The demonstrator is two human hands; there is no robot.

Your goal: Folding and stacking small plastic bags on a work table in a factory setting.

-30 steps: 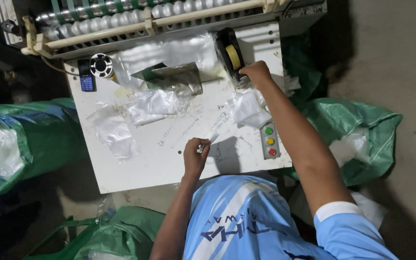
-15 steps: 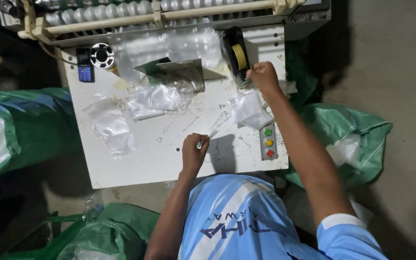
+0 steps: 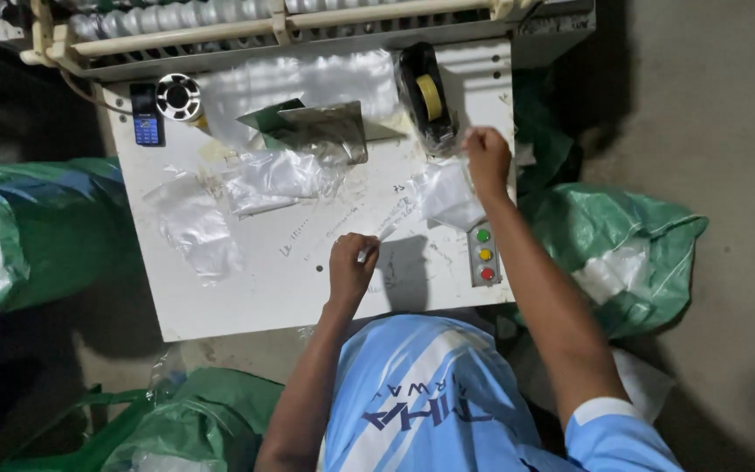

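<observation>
On the white bench (image 3: 255, 297) we are pinching tape (image 3: 392, 229) between both closed hands, left (image 3: 351, 269), right (image 3: 487, 157); slack could tangle it.

The worktop (image 3: 246, 297) is white with grey scribbles. Near its right edge, three round buttons (image 3: 484, 254) sit in a row: green, yellow and red. The tape holder (image 3: 425, 96) at the back is black, with a yellow roll inside. The small phone (image 3: 145, 114) at the worktop's back left corner is black and blue. The sacks (image 3: 613, 253) around the worktop are green. The person's shirt (image 3: 430, 393) is light blue with white stripes.
</observation>
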